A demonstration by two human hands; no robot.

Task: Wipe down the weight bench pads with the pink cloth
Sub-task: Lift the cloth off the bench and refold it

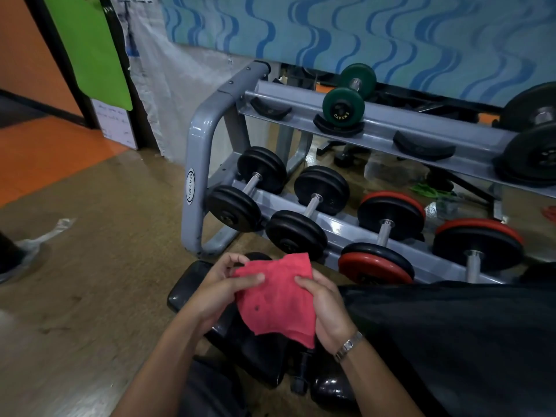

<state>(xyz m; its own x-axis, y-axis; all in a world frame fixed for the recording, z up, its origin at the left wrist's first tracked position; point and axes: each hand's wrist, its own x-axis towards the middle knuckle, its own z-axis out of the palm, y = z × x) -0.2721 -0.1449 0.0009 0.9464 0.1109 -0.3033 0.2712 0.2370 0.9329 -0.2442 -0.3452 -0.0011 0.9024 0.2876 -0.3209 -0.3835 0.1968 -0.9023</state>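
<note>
The pink cloth (278, 299) is spread between both my hands, low in the middle of the head view, held in the air above the black weight bench. My left hand (221, 288) pinches its left upper edge with thumb on top. My right hand (323, 308) grips the right edge; a metal watch sits on that wrist. Under the cloth lies a small black bench pad (188, 285), and a large black pad (451, 332) slopes away to the right. Part of the bench frame and a knob show below the cloth.
A grey two-tier dumbbell rack (197, 188) stands just behind the bench, loaded with black, red-edged and green dumbbells (343, 105). Brown floor (90, 281) stretches to the left, with an orange strip beyond. A shoe and plastic scrap lie at the far left edge.
</note>
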